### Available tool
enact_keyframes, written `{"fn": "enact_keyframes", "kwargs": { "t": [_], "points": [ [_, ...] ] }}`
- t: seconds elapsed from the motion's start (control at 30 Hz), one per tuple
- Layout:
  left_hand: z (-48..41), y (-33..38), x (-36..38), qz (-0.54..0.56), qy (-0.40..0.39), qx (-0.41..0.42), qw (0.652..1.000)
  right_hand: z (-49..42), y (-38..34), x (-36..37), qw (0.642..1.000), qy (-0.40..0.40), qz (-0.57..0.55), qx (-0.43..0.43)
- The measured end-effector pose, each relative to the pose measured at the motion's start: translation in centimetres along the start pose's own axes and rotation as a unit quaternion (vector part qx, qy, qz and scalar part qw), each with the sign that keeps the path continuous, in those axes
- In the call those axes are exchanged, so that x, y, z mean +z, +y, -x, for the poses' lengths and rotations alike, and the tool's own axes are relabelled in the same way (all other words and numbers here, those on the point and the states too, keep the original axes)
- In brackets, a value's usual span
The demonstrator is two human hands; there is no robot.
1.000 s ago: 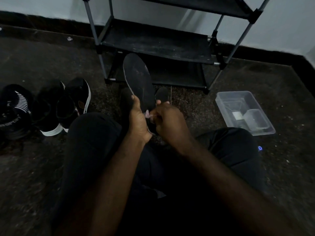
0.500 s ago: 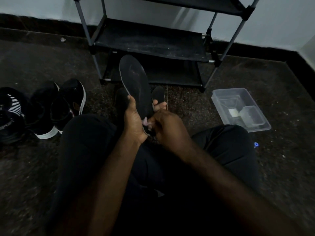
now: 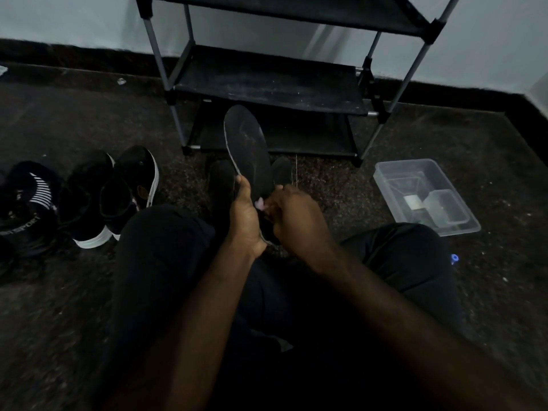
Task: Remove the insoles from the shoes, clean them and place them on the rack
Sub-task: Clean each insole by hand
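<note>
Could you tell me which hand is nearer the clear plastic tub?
Right. The right hand is left of the tub; the left hand, holding the insole, farther left.

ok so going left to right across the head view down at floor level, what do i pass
striped shoe → black shoes with white soles → left hand gripping the insole → right hand pinching a pinkish cloth → clear plastic tub. The rack spans the middle, so it is left out.
</note>
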State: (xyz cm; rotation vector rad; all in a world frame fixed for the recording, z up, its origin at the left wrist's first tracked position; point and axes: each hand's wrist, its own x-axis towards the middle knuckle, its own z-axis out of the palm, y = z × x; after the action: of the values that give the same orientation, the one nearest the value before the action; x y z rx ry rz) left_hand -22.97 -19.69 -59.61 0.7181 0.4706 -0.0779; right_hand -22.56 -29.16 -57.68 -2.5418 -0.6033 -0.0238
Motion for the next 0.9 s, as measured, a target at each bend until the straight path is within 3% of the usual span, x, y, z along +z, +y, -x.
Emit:
{"fn": "enact_keyframes", "kwargs": {
  "t": [0.17, 0.43, 0.6, 0.7, 0.9],
  "points": [
    [-0.5, -0.1, 0.2, -0.004, 0.000, 0.002, 1.000, 1.1, 0.9, -0.2, 0.998, -0.002, -0.056, -0.022],
    [-0.7, -0.6, 0.0, 0.004, -0.021, -0.003, 1.000, -2.5, -0.3, -1.4, 0.999, 0.043, 0.014, 0.027],
    [-1.1, 0.0, -0.7, -0.020, -0.020, -0.023, 0.999, 1.1, -0.7, -0.1, 0.997, -0.059, -0.004, -0.041],
    [-1.2, -0.3, -0.6, -0.031, -0.035, -0.037, 0.998, 1.5, 0.6, -0.7, 0.991, -0.105, 0.045, -0.070],
    [-1.1, -0.3, -0.5, -0.043, -0.045, -0.035, 0.997, -0.1, 0.7, -1.4, 0.998, -0.011, 0.038, -0.057]
  ]
}}
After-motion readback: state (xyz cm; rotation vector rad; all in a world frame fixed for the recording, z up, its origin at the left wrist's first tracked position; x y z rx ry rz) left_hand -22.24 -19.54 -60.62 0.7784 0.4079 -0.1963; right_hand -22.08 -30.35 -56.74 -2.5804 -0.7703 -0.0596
